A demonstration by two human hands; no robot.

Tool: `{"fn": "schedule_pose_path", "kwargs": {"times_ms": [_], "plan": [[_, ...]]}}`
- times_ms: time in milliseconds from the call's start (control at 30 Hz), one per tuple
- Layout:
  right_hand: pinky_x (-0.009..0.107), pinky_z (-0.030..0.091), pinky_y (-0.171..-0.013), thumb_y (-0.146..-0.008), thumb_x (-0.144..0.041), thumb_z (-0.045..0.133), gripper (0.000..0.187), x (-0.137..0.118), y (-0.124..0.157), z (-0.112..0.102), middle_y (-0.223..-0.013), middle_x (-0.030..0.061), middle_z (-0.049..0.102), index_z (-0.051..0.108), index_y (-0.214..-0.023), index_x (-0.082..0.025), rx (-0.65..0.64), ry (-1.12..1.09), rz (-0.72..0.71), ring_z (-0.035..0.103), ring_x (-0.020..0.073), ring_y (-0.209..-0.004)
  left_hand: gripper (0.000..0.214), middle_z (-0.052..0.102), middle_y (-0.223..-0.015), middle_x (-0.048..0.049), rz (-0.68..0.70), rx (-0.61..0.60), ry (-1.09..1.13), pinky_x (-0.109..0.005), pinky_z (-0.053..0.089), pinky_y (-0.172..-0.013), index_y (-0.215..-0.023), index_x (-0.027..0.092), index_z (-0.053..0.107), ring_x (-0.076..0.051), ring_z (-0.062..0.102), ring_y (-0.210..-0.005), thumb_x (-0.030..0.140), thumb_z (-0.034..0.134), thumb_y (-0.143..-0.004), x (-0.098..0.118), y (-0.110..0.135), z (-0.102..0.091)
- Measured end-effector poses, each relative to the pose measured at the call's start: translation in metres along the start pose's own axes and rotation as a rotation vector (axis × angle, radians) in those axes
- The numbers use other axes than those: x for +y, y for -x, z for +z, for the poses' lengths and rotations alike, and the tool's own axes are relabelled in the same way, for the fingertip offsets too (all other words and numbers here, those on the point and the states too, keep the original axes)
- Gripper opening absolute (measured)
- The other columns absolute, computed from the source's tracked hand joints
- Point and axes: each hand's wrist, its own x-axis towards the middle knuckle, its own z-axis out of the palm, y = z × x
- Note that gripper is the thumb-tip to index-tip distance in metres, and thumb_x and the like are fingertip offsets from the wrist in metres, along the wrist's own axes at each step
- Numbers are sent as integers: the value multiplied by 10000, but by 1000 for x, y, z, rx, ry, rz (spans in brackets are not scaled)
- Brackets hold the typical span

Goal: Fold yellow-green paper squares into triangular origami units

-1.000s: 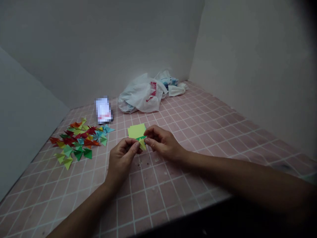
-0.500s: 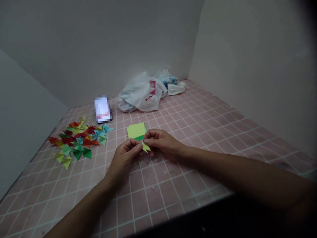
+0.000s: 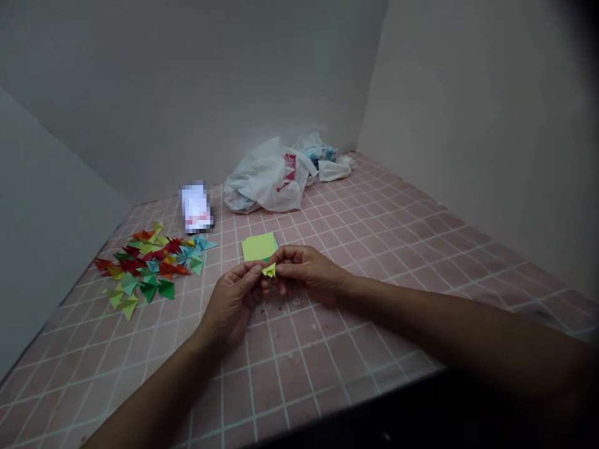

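Observation:
My left hand [image 3: 234, 296] and my right hand [image 3: 306, 272] meet over the pink tiled surface, both pinching a small folded yellow-green paper piece [image 3: 269, 270] between fingertips. Only a small corner of that paper shows between the fingers. Just behind the hands lies a stack of yellow-green paper squares [image 3: 259, 247] with a green sheet under it. Off to the left a pile of folded paper triangles [image 3: 148, 265] in red, orange, green, yellow and blue is spread on the tiles.
A white plastic bag [image 3: 266, 178] with more crumpled bags behind it sits near the back corner. A small blurred white packet [image 3: 196, 207] stands by the left wall. Grey walls close in left, back and right; the tiled surface's front edge [image 3: 355, 402] drops off below.
The folded paper has been pressed smaller between my fingers; less of it sticks out than before. Both hands stay in nearly the same place.

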Motion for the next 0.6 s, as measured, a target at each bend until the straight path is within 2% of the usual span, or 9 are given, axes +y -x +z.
{"fn": "schedule_pose_path", "kwargs": {"times_ms": [200, 367, 600], "plan": [[197, 457, -513, -785, -273, 741, 221, 2, -1, -2, -733, 17, 689, 591, -891, -151, 16, 7, -21, 597, 80, -525, 300, 709, -703, -28, -4, -8, 28, -163, 563, -597, -845, 109, 765, -82, 638, -603, 210, 904, -599, 2, -1, 1], [201, 462, -516, -801, -271, 728, 200, 3, -2, -3, -748, 21, 697, 591, -890, -155, 10, 15, -42, 598, 80, -533, 259, 720, -733, -33, -15, -34, 0, -161, 553, -614, -864, 104, 756, -85, 653, -627, 179, 870, -644, 3, 0, 0], [207, 452, -495, -801, -267, 734, 211, 3, -3, -4, -661, -44, 622, 595, -941, -192, 11, 85, -136, 580, 84, -520, 238, 707, -744, -19, -45, -1, -12, -155, 548, -602, -861, 106, 753, -71, 632, -613, 154, 848, -648, 4, -1, -3]]}}
